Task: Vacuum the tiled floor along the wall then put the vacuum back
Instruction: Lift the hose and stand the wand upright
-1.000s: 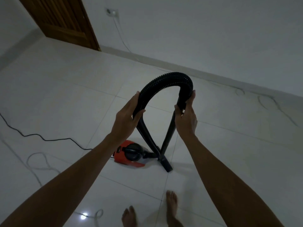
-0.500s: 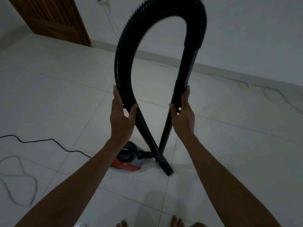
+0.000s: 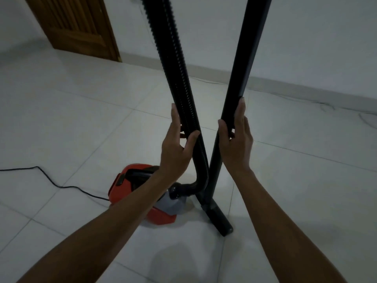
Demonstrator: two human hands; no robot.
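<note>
Both hands grip mid-frame: left hand (image 3: 177,148) curls round the ribbed hose (image 3: 173,64), right hand (image 3: 234,139) round the rigid tube (image 3: 240,74). Below, the red vacuum (image 3: 130,184) sits on the tiles; vacuuming or stowing looks undone.

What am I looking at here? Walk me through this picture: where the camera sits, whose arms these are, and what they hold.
The camera is worn on a person's head and looks forward and down, so the two bare arms are that person's own. No robot is involved. The left hand grips the ribbed black hose. The right hand holds the smooth black tube, its fingers lying fairly straight along it. Both rise out of the top of the picture. Below, the hose joins a red vacuum lying on the white tiled floor, and the tube ends in a nozzle on the floor. A black cord trails left. A wooden door stands at the back.
</note>
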